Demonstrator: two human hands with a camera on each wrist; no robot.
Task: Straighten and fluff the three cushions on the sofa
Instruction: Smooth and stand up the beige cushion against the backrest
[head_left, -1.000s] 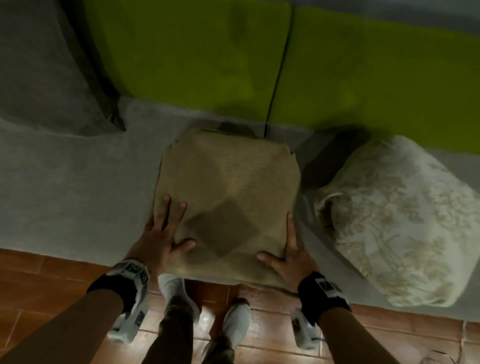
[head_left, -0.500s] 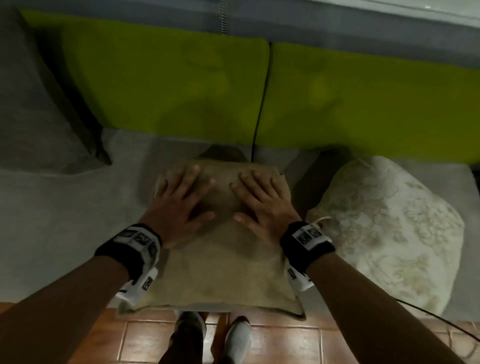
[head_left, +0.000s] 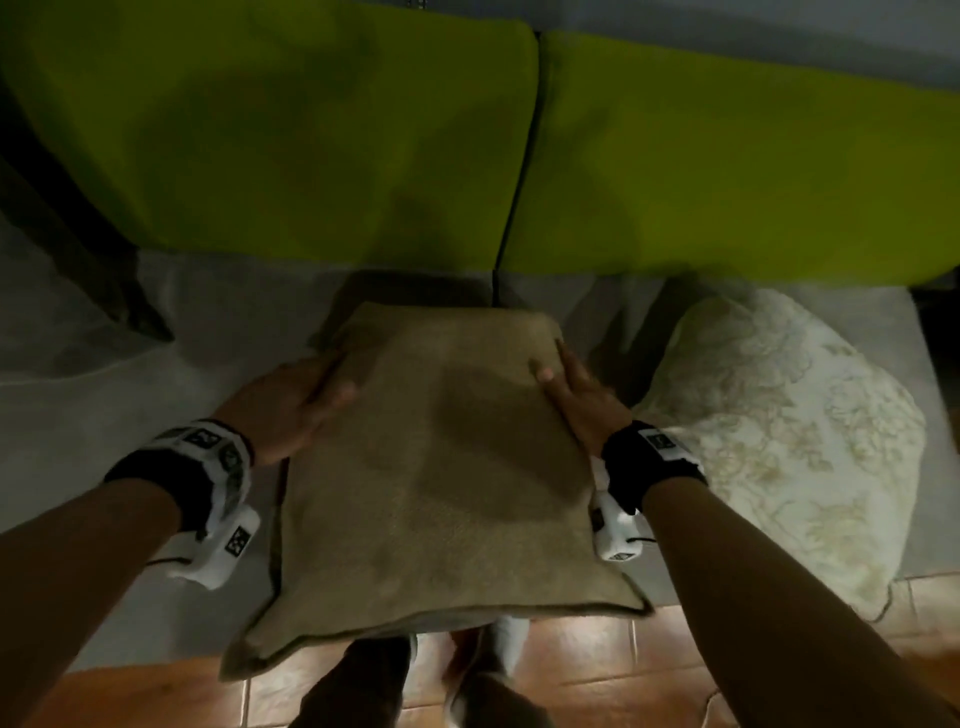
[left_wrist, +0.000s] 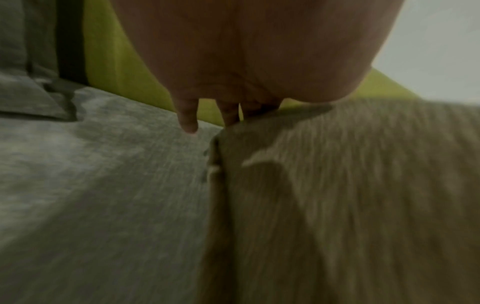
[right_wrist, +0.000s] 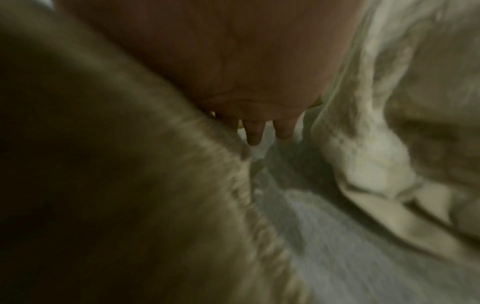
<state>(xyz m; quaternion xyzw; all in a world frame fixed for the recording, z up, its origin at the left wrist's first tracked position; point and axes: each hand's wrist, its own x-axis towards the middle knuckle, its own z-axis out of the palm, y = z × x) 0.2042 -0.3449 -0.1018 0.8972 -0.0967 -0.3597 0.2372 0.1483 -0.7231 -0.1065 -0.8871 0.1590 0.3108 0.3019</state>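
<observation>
A tan cushion (head_left: 441, 467) lies flat on the grey sofa seat (head_left: 130, 415), its near edge hanging over the seat's front. My left hand (head_left: 291, 405) presses its left side and my right hand (head_left: 582, 400) presses its right side, each with a thumb on top. The wrist views show straight fingers (left_wrist: 188, 121) (right_wrist: 253, 133) running along the tan cushion's (left_wrist: 363, 185) (right_wrist: 103, 185) edges. A cream floral cushion (head_left: 779, 441) (right_wrist: 415, 102) slumps just right of my right hand. A grey cushion (left_wrist: 23, 61) leans at the far left.
Two green back cushions (head_left: 285, 130) stand behind the seat, with a seam between them above the tan cushion. My legs and feet (head_left: 363, 686) stand on brown floor tiles (head_left: 623, 675) against the sofa front. Bare grey seat lies left of the tan cushion.
Both hands have slid from the cushion's top, where they pressed flat, out to its left and right sides. The cushion now reaches further over the seat's front edge.
</observation>
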